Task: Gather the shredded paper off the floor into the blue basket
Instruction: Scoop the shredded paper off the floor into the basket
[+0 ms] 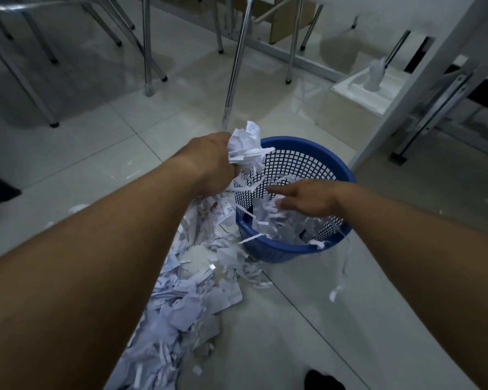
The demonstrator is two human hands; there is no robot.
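— What covers the arms?
— Bare skin only. The long left forearm (102, 263) and the long right forearm (420, 249) are uncovered from the lower corners up to the wrists.
— And the hands?
— The left hand (212, 161) shows its smooth back. The right hand (310, 199) shows knuckles and slim fingers (279, 190).
— Any clothing?
— One small black rounded shape (323, 380) at the bottom edge, perhaps a shoe toe; I cannot tell.

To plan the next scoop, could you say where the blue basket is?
Head view, centre-right: the blue basket sits beside the paper pile, under the right hand.
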